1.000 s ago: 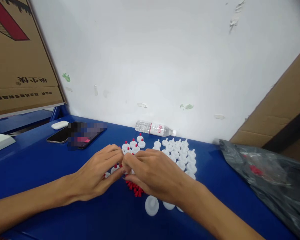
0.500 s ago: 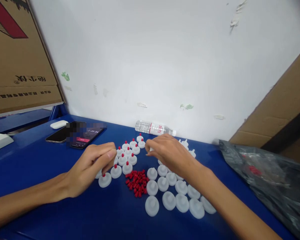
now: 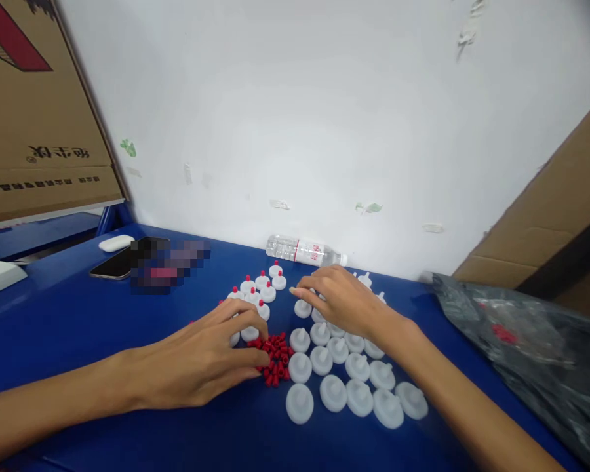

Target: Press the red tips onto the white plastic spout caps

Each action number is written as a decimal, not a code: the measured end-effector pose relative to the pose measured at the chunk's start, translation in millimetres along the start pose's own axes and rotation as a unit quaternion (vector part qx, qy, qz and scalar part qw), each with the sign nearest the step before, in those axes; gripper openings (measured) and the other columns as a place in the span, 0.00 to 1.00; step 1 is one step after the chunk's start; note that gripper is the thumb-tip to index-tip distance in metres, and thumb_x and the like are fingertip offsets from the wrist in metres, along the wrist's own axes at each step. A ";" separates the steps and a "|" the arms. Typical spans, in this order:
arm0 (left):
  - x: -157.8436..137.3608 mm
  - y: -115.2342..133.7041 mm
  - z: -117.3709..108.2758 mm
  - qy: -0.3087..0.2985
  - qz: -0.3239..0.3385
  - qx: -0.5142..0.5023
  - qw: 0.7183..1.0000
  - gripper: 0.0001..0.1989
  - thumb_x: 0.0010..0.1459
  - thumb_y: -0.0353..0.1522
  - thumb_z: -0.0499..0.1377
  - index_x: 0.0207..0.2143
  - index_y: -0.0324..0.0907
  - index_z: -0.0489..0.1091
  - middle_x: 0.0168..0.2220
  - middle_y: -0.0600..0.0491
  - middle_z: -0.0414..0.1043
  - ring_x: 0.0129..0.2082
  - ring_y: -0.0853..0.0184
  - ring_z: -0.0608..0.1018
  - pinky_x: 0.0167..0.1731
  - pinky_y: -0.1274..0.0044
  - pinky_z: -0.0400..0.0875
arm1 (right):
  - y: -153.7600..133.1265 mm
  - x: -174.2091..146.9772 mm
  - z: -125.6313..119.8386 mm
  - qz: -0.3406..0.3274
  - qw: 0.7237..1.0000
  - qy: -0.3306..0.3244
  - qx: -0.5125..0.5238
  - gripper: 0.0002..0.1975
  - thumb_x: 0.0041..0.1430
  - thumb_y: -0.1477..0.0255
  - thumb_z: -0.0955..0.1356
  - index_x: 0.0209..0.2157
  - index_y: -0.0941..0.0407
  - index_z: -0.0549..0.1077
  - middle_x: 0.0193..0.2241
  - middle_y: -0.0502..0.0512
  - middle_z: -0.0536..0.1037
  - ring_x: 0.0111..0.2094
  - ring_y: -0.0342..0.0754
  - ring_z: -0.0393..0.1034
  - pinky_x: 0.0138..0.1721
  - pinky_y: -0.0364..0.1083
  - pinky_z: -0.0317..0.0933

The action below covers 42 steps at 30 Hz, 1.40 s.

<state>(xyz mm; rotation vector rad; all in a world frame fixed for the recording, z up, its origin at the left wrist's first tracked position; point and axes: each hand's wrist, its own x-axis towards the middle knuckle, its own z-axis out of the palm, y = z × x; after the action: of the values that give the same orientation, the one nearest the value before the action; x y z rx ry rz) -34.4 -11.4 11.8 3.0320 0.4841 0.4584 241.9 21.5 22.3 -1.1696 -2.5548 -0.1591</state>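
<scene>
My left hand (image 3: pixel 211 354) reaches over the left edge of a pile of small red caps (image 3: pixel 279 357); its fingers are spread, with the tips touching or just above the pile. My right hand (image 3: pixel 337 298) is above the back of a group of white round nozzle lids (image 3: pixel 321 360). Its fingers are apart, with the fingertips over a white lid (image 3: pixel 302 309); the palm side is hidden. Left of centre stand several white lids with red tips (image 3: pixel 267 292), partly covered by my left hand.
A clear water bottle (image 3: pixel 302 251) lies along the wall. Two phones, one blurred out, and a white rounded object (image 3: pixel 117 243) are at the back left. A dark plastic bag (image 3: pixel 516 354) lies on the right. A cardboard box (image 3: pixel 39 118) stands at the left.
My left hand has moved from the red-tipped lids right and down to the red caps, opening its fingers. My right hand has loosened from a white piece, which now rests below it.
</scene>
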 end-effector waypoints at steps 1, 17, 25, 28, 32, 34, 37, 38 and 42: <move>-0.2 -0.6 0.8 -0.010 -0.003 0.004 1.000 0.12 0.66 0.28 0.57 0.50 0.48 0.72 0.51 0.46 0.67 0.50 0.57 0.68 0.49 0.67 0.69 | -0.3 -0.1 0.0 -0.002 1.000 0.000 -0.001 0.21 0.74 0.63 0.58 0.35 0.56 0.78 0.25 0.52 0.77 0.29 0.48 0.72 0.36 0.48 0.59; -0.8 -14.4 5.1 0.078 -0.108 0.076 0.988 0.10 0.68 0.31 0.55 0.49 0.44 0.71 0.47 0.47 0.69 0.49 0.56 0.66 0.48 0.63 0.65 | -14.3 2.0 -4.9 -0.030 0.998 -0.011 -0.046 0.18 0.73 0.68 0.60 0.30 0.56 0.73 0.26 0.53 0.76 0.33 0.49 0.71 0.46 0.51 0.60; 0.2 -19.1 11.0 0.099 -0.097 0.038 0.990 0.07 0.69 0.28 0.54 0.45 0.43 0.71 0.42 0.50 0.72 0.44 0.61 0.68 0.45 0.67 0.64 | -42.8 1.2 -12.1 -0.057 0.998 0.007 0.033 0.18 0.70 0.58 0.63 0.46 0.57 0.75 0.35 0.56 0.80 0.42 0.51 0.73 0.51 0.53 0.58; 2.3 -16.1 9.8 0.153 -0.068 0.002 0.986 0.06 0.69 0.27 0.55 0.45 0.43 0.69 0.38 0.52 0.73 0.41 0.63 0.70 0.44 0.70 0.65 | -53.1 -1.0 -9.3 -0.084 0.995 0.009 0.044 0.26 0.67 0.50 0.63 0.50 0.58 0.73 0.39 0.57 0.80 0.45 0.53 0.73 0.54 0.54 0.57; 2.6 -9.5 6.8 0.232 -0.045 -0.012 0.972 0.07 0.66 0.25 0.57 0.45 0.42 0.68 0.36 0.53 0.74 0.39 0.65 0.72 0.42 0.72 0.67 | -59.8 -1.9 -3.9 -0.122 0.992 0.003 0.008 0.22 0.70 0.54 0.62 0.46 0.58 0.73 0.40 0.57 0.80 0.44 0.52 0.73 0.53 0.53 0.57; 1.4 -8.3 5.6 0.257 -0.043 -0.003 0.965 0.07 0.65 0.25 0.59 0.45 0.42 0.68 0.36 0.53 0.74 0.40 0.65 0.73 0.42 0.73 0.69 | -60.8 -1.6 -3.3 -0.136 0.990 0.016 -0.013 0.18 0.71 0.58 0.62 0.46 0.59 0.72 0.40 0.57 0.79 0.43 0.51 0.73 0.53 0.53 0.57; 0.0 -9.9 4.4 0.277 -0.046 0.016 0.960 0.07 0.65 0.25 0.59 0.45 0.42 0.69 0.36 0.53 0.74 0.40 0.65 0.73 0.41 0.73 0.69 | -61.9 -0.8 -4.4 -0.149 0.987 0.054 -0.039 0.15 0.72 0.64 0.61 0.46 0.60 0.72 0.39 0.56 0.79 0.41 0.51 0.73 0.53 0.53 0.56; 0.0 -10.7 4.2 0.277 -0.049 0.019 0.959 0.07 0.65 0.25 0.59 0.45 0.41 0.69 0.36 0.53 0.73 0.39 0.65 0.73 0.41 0.73 0.69 | -62.3 -0.6 -4.7 -0.154 0.985 0.065 -0.046 0.14 0.72 0.65 0.60 0.46 0.60 0.72 0.38 0.56 0.79 0.40 0.50 0.73 0.53 0.53 0.56; 1.3 -11.3 3.5 0.250 -0.050 0.013 0.967 0.05 0.66 0.26 0.59 0.43 0.41 0.66 0.36 0.52 0.70 0.39 0.65 0.71 0.40 0.73 0.67 | -64.3 0.2 -5.0 -0.179 0.978 0.085 -0.069 0.15 0.72 0.65 0.60 0.42 0.60 0.72 0.35 0.55 0.78 0.36 0.49 0.71 0.51 0.52 0.58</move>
<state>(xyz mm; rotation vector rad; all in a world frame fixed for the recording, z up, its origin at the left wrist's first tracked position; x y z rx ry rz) -35.6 -0.2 7.9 2.8755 0.6605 1.2254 194.6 -21.8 29.3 -0.6918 -2.6070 -0.5051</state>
